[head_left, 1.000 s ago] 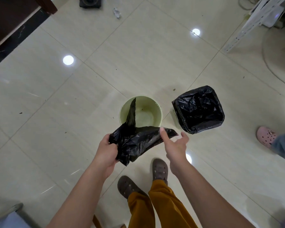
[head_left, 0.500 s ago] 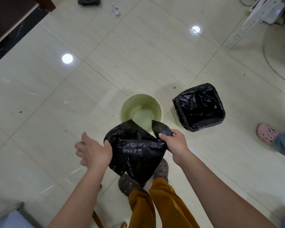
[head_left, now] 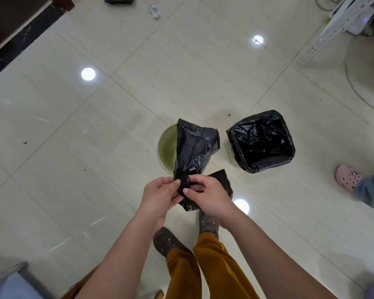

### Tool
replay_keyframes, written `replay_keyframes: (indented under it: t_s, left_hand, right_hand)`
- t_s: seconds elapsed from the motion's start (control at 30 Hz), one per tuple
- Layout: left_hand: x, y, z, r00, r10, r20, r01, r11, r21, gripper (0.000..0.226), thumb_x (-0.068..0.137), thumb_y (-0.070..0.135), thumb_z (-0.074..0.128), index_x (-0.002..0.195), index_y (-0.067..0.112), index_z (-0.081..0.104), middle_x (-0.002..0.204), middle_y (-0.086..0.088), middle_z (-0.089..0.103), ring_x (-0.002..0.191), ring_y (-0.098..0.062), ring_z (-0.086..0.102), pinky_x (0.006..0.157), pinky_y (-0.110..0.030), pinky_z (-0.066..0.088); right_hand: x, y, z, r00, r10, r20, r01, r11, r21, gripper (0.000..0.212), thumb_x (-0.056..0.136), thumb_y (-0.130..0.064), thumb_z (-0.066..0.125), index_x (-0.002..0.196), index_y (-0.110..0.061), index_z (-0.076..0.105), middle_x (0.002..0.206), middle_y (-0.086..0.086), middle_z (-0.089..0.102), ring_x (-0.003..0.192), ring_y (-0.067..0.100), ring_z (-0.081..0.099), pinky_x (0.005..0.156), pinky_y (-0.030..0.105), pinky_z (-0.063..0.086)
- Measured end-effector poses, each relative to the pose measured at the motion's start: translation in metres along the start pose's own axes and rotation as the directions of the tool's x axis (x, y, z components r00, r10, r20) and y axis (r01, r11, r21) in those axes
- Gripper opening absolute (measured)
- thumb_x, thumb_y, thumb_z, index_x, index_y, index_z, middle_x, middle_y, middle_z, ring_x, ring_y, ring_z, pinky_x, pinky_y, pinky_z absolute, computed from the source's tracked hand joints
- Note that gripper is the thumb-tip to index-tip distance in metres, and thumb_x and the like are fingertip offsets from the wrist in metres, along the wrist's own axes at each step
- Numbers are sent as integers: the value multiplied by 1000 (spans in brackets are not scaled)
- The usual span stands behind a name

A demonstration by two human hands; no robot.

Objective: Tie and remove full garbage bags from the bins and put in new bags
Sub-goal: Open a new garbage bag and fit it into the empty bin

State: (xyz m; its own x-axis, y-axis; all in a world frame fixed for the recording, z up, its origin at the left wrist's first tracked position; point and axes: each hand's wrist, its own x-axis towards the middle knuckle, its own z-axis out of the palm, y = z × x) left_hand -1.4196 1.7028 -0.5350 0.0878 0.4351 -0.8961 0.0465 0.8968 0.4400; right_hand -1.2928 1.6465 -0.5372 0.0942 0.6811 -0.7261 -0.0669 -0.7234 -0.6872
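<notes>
Hands, left and right, pinch black bag, its length pointing away over green bin.

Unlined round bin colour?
Pale green round bin, bare inside, partly behind the black bag; head view.

Left hand rejoined right hand, both pinching bag.

— What are your hands on?
— Your left hand and right hand both pinch a crumpled black bag above the round green bin.
— And beside it?
— A square bin, lined in black, stands on the tiled floor just to the green one's right.
</notes>
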Motion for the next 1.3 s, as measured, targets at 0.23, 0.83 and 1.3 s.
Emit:
replay_keyframes:
  t_s: [0.23, 0.83, 1.3]
  left_hand:
    - [1, -3, 0, 999, 29, -34, -30, 998, -48, 11, 93, 2, 59, 103, -3, 61, 92, -17, 74, 80, -21, 73, 63, -22, 57]
    - [20, 2, -6, 973, 112, -200, -76, 981, 178, 43, 77, -5, 75, 111, 14, 58, 103, -8, 63, 87, -21, 68, 66, -28, 55]
    - [50, 26, -28, 874, 351, -336, -173, 870, 461, 28, 86, -8, 59, 102, 13, 66, 94, -10, 66, 78, -25, 65, 73, -35, 57]
  right_hand:
    - [4, 3, -7, 984, -27, -176, -8, 981, -192, 14, 81, -20, 78, 84, -10, 69, 73, 2, 67, 63, 10, 62, 59, 18, 50]
    - [13, 20, -39, 937, 93, -336, -75, 995, 65, 19, 91, -18, 67, 83, -17, 49, 80, 15, 71, 77, 27, 70, 67, 38, 58]
    - [47, 23, -98, 904, 118, -411, -4, 963, 269, 26, 88, 4, 61, 81, -19, 72, 79, -3, 72, 79, 10, 68, 76, 20, 52]
